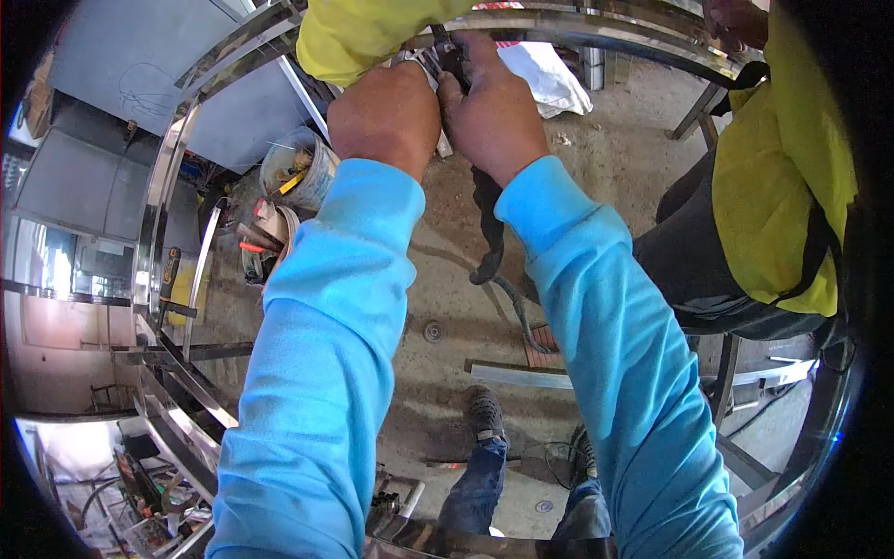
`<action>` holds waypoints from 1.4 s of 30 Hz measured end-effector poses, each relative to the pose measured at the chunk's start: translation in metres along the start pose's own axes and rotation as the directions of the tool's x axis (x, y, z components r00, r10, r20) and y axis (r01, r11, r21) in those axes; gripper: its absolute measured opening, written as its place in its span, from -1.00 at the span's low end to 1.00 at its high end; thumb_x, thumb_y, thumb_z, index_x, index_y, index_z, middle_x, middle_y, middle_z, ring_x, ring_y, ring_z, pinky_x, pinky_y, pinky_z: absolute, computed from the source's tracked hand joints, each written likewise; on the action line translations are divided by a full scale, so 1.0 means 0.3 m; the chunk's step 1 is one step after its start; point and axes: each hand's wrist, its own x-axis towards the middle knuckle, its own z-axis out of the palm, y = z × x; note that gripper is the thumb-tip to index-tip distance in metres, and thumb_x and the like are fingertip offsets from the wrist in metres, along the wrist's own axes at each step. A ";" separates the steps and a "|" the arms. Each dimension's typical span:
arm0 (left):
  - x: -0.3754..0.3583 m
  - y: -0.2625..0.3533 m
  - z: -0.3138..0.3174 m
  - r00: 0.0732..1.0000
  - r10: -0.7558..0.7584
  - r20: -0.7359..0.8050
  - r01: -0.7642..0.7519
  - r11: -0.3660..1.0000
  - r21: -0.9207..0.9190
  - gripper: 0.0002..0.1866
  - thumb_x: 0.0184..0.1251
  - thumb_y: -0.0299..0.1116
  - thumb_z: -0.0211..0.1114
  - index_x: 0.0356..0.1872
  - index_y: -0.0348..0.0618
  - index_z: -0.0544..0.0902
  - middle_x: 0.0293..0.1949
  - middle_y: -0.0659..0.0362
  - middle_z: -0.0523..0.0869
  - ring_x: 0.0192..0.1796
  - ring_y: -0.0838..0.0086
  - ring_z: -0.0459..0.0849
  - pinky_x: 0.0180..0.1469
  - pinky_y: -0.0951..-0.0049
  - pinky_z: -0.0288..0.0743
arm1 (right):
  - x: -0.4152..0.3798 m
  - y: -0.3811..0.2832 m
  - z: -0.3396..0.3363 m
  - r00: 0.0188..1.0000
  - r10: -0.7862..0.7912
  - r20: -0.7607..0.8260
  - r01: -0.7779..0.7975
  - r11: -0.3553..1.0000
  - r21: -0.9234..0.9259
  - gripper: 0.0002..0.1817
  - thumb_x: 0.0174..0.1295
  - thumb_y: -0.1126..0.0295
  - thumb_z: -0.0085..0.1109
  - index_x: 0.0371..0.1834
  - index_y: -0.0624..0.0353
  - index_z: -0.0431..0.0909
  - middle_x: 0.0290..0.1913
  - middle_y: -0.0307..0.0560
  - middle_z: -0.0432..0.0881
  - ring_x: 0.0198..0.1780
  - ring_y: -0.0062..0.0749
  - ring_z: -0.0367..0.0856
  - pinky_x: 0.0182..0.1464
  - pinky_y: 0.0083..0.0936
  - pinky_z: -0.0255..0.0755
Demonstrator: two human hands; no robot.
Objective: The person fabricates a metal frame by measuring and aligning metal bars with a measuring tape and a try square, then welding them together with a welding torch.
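Note:
Both my hands are side by side at the upper middle, close to a shiny metal frame (pixel 549 30). My left hand (pixel 385 114) is a closed fist with its back to me, and what it grips is hidden. Beside it my right hand (pixel 495 110) is wrapped round a black tool (pixel 451 58), whose exact kind I cannot make out. A dark sleeved cable (pixel 487 219) hangs below the right hand toward the floor. Just beyond my left hand is a co-worker's yellow sleeve (pixel 368 37).
A co-worker in yellow and dark clothing (pixel 778 205) is close on the right. Curved metal tubes (pixel 160 200) surround the workspace. Buckets with tools, including a white bucket (pixel 321 177), stand at left. A pale metal strip (pixel 521 375) lies near my shoes.

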 end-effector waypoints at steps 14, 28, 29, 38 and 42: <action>-0.002 0.002 -0.005 1.000 0.006 0.005 -0.006 1.000 0.025 -0.70 0.42 -0.20 0.12 -0.13 -0.10 0.76 -0.10 -0.02 0.79 -0.04 0.09 0.79 -0.02 0.09 0.67 | -0.009 -0.019 0.007 0.999 0.002 -0.035 -0.003 1.000 -0.023 -0.51 0.29 0.37 0.19 0.29 0.13 0.37 -0.09 0.31 0.71 -0.04 0.29 0.67 0.02 -0.01 0.55; -0.008 -0.001 -0.005 1.000 0.010 -0.007 -0.010 0.999 0.034 -0.74 0.36 -0.25 0.17 -0.19 -0.12 0.79 -0.15 -0.05 0.80 -0.06 0.05 0.80 -0.04 0.06 0.68 | -0.005 -0.012 0.004 1.000 -0.027 0.016 0.027 1.000 0.001 -0.44 0.23 0.37 0.15 0.34 0.22 0.38 -0.07 0.40 0.68 -0.02 0.32 0.65 0.09 0.07 0.50; -0.008 0.001 -0.009 1.000 0.010 -0.006 -0.010 0.999 0.030 -0.73 0.36 -0.25 0.17 -0.18 -0.12 0.79 -0.15 -0.05 0.80 -0.06 0.05 0.80 -0.05 0.05 0.68 | -0.003 -0.013 0.002 0.999 -0.028 0.021 0.029 1.000 -0.008 -0.44 0.23 0.37 0.15 0.33 0.22 0.39 -0.07 0.40 0.68 -0.02 0.32 0.66 0.09 0.07 0.50; -0.003 -0.003 0.010 0.999 0.014 -0.033 -0.012 0.999 0.047 -0.72 0.37 -0.21 0.17 -0.19 -0.12 0.79 -0.17 -0.07 0.80 -0.08 0.04 0.80 -0.06 0.05 0.68 | -0.007 -0.006 0.005 0.999 -0.039 -0.005 0.039 0.999 -0.017 -0.48 0.22 0.37 0.16 0.28 0.20 0.46 -0.08 0.40 0.68 -0.02 0.31 0.66 0.09 0.05 0.51; -0.013 -0.001 0.004 0.998 0.038 -0.055 -0.037 0.999 0.027 -0.72 0.37 -0.23 0.17 -0.19 -0.13 0.79 -0.17 -0.07 0.80 -0.07 0.05 0.80 -0.06 0.06 0.68 | -0.011 -0.006 0.008 0.999 -0.037 -0.020 0.037 0.999 -0.017 -0.46 0.22 0.36 0.17 0.31 0.21 0.42 -0.08 0.40 0.68 -0.03 0.31 0.67 0.09 0.05 0.51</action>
